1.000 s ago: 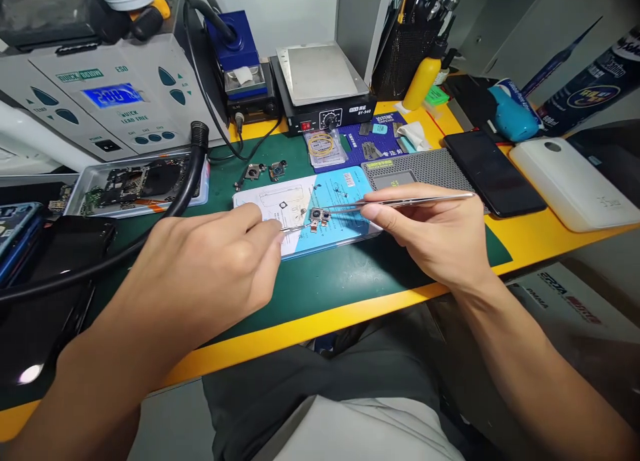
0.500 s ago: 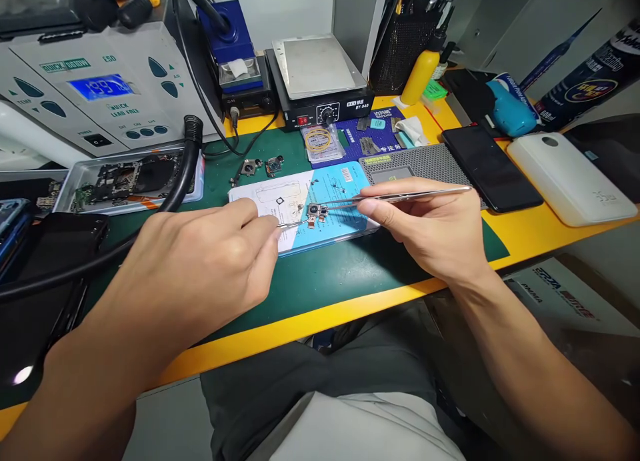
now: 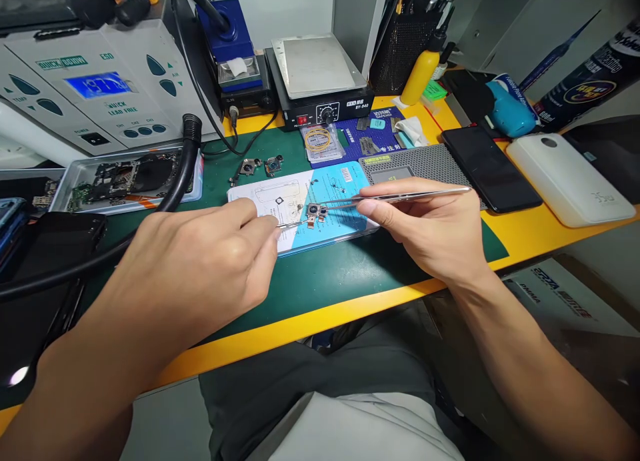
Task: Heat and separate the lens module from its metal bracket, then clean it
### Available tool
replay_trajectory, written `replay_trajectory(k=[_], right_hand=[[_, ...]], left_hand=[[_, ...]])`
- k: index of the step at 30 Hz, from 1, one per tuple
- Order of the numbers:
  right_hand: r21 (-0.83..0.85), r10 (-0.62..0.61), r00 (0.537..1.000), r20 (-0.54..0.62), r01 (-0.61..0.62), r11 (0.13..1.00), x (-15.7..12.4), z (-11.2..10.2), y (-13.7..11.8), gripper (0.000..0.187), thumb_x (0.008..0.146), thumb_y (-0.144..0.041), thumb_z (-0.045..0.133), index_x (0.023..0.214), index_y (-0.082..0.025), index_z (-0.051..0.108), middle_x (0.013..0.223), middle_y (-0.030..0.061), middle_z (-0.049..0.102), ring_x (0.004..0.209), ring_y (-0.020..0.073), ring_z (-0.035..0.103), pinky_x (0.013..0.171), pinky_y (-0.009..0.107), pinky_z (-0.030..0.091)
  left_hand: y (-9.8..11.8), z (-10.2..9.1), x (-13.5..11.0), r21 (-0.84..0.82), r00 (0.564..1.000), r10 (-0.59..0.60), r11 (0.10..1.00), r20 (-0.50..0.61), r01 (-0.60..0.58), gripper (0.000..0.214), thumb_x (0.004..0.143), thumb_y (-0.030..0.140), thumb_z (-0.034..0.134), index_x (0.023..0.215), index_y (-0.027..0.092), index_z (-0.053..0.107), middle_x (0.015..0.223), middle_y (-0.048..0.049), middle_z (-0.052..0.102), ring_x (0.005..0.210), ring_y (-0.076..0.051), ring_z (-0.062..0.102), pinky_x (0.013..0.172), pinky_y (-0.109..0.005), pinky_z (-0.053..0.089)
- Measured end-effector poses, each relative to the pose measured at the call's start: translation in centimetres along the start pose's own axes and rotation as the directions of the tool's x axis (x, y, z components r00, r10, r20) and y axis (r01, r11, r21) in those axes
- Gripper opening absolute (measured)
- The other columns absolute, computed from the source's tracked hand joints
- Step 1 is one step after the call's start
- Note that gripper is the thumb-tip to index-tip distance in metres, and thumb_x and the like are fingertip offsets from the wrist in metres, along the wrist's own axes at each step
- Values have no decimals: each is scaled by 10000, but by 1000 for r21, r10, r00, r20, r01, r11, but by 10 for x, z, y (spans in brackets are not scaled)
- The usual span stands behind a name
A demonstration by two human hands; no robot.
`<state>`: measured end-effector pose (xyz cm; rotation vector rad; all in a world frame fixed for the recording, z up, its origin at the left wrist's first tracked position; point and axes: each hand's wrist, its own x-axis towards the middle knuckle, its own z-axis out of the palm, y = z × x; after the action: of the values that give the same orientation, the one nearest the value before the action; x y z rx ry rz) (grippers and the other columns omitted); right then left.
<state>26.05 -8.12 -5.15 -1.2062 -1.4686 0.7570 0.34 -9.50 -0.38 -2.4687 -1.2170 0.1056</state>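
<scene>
Two hands close on one small camera part (image 3: 316, 212) in the head view, one from each side. The part lies on a blue and white phone back (image 3: 350, 221) that rests flat on the green surface (image 3: 350, 274). The left hand (image 3: 200, 267) is to its left, its fingers (image 3: 270, 234) pressed together around a thin metal tool (image 3: 290, 225) that points right and ends just beside the part. The right hand (image 3: 430, 237) is to its right, thumb and forefinger pinching long tweezers (image 3: 415, 196). These run almost level from right to left, and their tips reach the part's upper edge. I cannot tell whether they are touching it or just shy. Both hands are about equally near.
</scene>
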Motion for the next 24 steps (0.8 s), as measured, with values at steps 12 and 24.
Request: replay_trajectory(k=[12, 24], right_hand=[[-3, -1, 1000, -2, 1, 1000, 0, 1, -1, 112, 787, -254, 850, 898, -255, 835, 759, -6, 783, 510, 108, 540, 424, 273, 402], [-58, -1, 1000, -12, 0, 998, -2, 0, 0, 122, 790, -300, 845, 907, -266, 835, 783, 12, 786, 533, 137, 595, 418, 278, 439]], left_hand=[[0, 1, 0, -28, 1000, -23, 999, 12, 23, 315, 950, 281, 431, 1015, 218, 733, 798, -61, 719, 569, -255, 627, 442, -372, 229], [1, -1, 1, -46, 999, -31, 998, 25, 32, 280, 927, 278, 454, 952, 233, 729, 783, -71, 705, 553, -230, 601, 455, -361, 210]])
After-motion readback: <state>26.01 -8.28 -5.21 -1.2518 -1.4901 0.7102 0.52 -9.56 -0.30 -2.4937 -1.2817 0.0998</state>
